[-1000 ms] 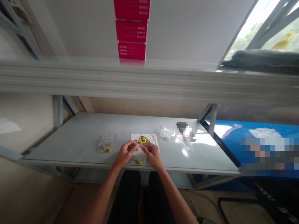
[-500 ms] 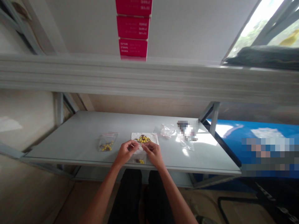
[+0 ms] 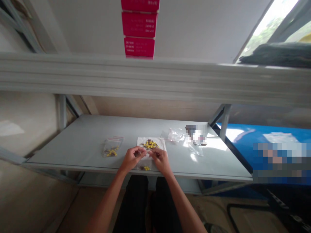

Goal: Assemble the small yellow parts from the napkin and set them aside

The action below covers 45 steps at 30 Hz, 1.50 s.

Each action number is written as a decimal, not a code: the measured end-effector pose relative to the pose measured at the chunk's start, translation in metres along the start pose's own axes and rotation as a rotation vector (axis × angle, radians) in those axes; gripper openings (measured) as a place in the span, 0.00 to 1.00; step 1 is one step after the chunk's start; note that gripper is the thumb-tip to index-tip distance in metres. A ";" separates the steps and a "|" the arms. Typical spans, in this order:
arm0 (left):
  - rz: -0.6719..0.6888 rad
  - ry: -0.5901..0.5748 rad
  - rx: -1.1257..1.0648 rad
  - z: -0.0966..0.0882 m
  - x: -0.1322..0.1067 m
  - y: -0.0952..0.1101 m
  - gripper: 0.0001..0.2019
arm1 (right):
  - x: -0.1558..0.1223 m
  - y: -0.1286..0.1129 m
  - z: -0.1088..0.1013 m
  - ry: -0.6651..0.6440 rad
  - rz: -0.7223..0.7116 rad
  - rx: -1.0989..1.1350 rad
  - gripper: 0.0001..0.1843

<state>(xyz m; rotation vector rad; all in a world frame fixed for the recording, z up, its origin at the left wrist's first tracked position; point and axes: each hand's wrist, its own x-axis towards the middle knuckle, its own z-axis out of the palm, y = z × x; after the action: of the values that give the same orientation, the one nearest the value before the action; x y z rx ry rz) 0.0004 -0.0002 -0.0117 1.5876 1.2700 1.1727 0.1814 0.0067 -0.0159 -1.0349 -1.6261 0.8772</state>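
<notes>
Both my hands are over the near middle of the grey table, fingertips close together. My left hand (image 3: 133, 158) and my right hand (image 3: 159, 158) each pinch the top edge of a small clear zip bag (image 3: 145, 164). A few yellow and dark pieces lie in the bottom of that bag, nearest me. Just beyond my fingers, a heap of small yellow and dark pieces (image 3: 150, 144) rests on a white sheet (image 3: 161, 142). To the left lies another clear zip bag (image 3: 112, 147) with similar pieces inside. What the pieces are is too small to tell.
Crumpled clear plastic bags (image 3: 175, 135) lie to the right on the table (image 3: 82, 136), beside a blurred-out patch. A shelf edge (image 3: 145, 77) crosses above, with red boxes (image 3: 139, 24) on it. A blue surface (image 3: 236, 132) stands at the right.
My fingertips shift only slightly, still pinching the bag's top edge. The whole view moves a little; the bags and the heap stay in place on the table.
</notes>
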 end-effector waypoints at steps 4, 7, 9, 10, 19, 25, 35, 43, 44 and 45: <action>0.022 -0.067 0.024 0.000 0.000 0.002 0.14 | -0.003 -0.005 0.000 0.007 -0.028 -0.066 0.18; 0.039 -0.098 0.036 0.000 0.000 0.003 0.14 | -0.002 -0.005 0.000 -0.034 -0.009 -0.078 0.16; 0.039 -0.082 0.032 0.000 0.000 0.003 0.14 | -0.001 -0.004 0.001 -0.063 -0.008 -0.085 0.16; 0.039 -0.067 0.032 0.000 0.000 0.003 0.15 | -0.001 -0.004 0.002 -0.071 -0.015 -0.090 0.16; -0.020 0.032 -0.022 -0.001 0.002 -0.004 0.14 | -0.002 -0.006 0.001 0.039 -0.057 -0.059 0.19; 0.018 0.002 -0.021 -0.004 0.001 -0.002 0.14 | -0.003 -0.008 0.000 -0.074 -0.001 0.004 0.18; 0.017 0.057 -0.026 0.000 -0.002 0.008 0.13 | -0.006 -0.011 -0.001 0.028 -0.006 -0.088 0.23; 0.017 0.185 0.119 -0.031 -0.021 0.022 0.14 | -0.002 -0.013 0.005 -0.026 0.032 -0.026 0.26; 0.016 0.241 0.148 -0.044 -0.019 0.021 0.14 | -0.002 -0.013 0.005 0.044 0.057 -0.032 0.28; 0.018 0.297 0.181 -0.059 -0.015 0.019 0.14 | -0.002 -0.012 0.006 0.112 0.081 -0.036 0.29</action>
<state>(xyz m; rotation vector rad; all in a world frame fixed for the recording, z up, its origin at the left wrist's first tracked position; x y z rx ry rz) -0.0522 -0.0172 0.0196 1.5966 1.5937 1.3751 0.1737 0.0004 -0.0074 -1.1616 -1.5204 0.8305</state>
